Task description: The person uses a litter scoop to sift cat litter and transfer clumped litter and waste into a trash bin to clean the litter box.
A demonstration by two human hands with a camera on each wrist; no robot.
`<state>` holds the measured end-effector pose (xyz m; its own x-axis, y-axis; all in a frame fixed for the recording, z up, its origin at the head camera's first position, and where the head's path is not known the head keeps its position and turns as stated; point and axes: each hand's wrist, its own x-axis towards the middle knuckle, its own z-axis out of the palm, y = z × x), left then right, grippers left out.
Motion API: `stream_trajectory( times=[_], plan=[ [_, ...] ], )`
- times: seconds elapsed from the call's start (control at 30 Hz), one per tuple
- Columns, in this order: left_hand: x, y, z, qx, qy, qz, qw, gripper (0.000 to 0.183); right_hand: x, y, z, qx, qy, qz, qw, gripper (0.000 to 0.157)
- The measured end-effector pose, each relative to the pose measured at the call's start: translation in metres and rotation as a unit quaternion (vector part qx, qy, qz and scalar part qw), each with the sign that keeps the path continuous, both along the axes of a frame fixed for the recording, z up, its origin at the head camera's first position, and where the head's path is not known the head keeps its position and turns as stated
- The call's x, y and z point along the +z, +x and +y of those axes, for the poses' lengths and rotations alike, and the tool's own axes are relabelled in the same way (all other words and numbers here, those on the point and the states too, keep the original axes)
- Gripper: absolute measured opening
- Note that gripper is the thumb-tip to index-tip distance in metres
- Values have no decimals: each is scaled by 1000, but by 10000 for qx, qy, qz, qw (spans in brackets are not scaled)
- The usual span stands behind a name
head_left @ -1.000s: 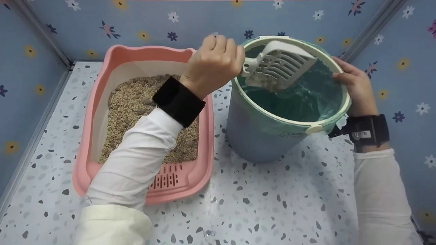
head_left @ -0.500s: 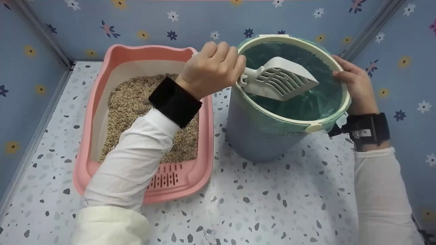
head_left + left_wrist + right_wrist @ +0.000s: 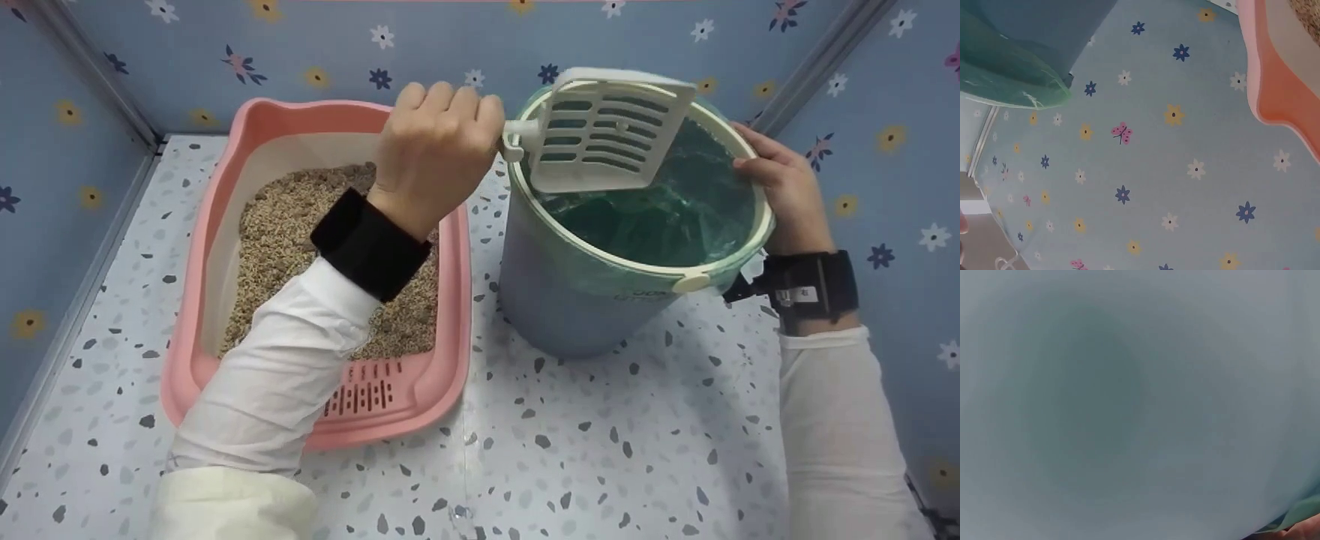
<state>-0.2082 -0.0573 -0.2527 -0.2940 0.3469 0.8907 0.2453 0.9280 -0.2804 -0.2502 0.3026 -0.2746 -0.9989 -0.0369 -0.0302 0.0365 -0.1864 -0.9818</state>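
My left hand [image 3: 442,154] grips the handle of a white slotted litter scoop [image 3: 596,178]. The scoop's head is over the left and back part of a trash bin [image 3: 577,315], turned so its slots face up toward the head camera. No clumps show on it. A green bag [image 3: 637,229] lines the bin and folds over its pale rim. At the bin's right side my right hand [image 3: 791,187] holds the rim, thumb on top and the other fingers partly hidden. The right wrist view is filled by the bin wall [image 3: 1100,394], with fingertips [image 3: 1303,530] at one corner.
Left of the bin stands a pink litter box [image 3: 453,330] with brownish litter [image 3: 274,225] in it, partly covered by my left arm. Flowered blue panels [image 3: 330,45] enclose the back and sides. The floor [image 3: 585,450] is speckled white.
Clumps seen on the scoop one second ago are gone from it. The scoop first tilted down into the bin, then rose and turned as my left hand moved left. My right hand stayed put.
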Motion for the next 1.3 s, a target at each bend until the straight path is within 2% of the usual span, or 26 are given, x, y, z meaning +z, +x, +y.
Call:
stream_trajectory(
  times=[0.1, 0.2, 0.27, 0.37, 0.43, 0.57, 0.63, 0.7, 0.77, 0.87, 0.93, 1.1, 1.27, 1.3],
  plan=[
    [3, 7, -8, -8, 646, -815, 9946, 30, 1, 0, 1, -24, -31, -53, 10000, 51],
    [4, 16, -20, 94, 1212, -1699, 9779, 30, 1, 1, 1, -43, -29, -55, 10000, 51],
    [3, 22, -30, 266, 1465, -2103, 9662, 35, 1, 1, 1, -56, -2, -46, 10000, 52],
    [-3, 30, -48, 658, 1624, -2493, 9525, 43, 0, 1, 2, -54, 100, -17, 9999, 52],
    [-11, 35, -61, 862, 1659, -2601, 9473, 46, 1, 2, 3, -82, 198, -13, 9998, 52],
    [-27, 43, -88, 1108, 1800, -2924, 9327, 42, 3, 2, 4, -137, 240, -88, 9996, 51],
    [-34, 46, -102, 1259, 1806, -3258, 9195, 36, 3, 2, 4, -145, 229, -122, 9996, 51],
    [-42, 49, -116, 1414, 1747, -3610, 9051, 30, 3, 2, 3, -154, 201, -159, 9996, 51],
    [-49, 53, -131, 1561, 1670, -4041, 8857, 26, 4, 3, 3, -165, 197, -181, 9995, 51],
    [-60, 58, -151, 1741, 1485, -4471, 8647, 26, 5, 3, 2, -162, 166, -211, 9995, 52],
    [-67, 60, -164, 1769, 1333, -4608, 8594, 24, 5, 4, 2, -172, 164, -222, 9995, 51],
    [-84, 62, -191, 1627, 639, -4821, 8585, 23, 6, 5, 1, -216, 152, -289, 9992, 51],
    [-94, 65, -213, 1308, -148, -5211, 8433, 15, 4, 4, -2, -153, 164, -279, 9994, 51],
    [-95, 66, -215, 1185, -281, -5230, 8436, 14, 3, 3, -2, -115, 162, -251, 9995, 51]
  ],
)
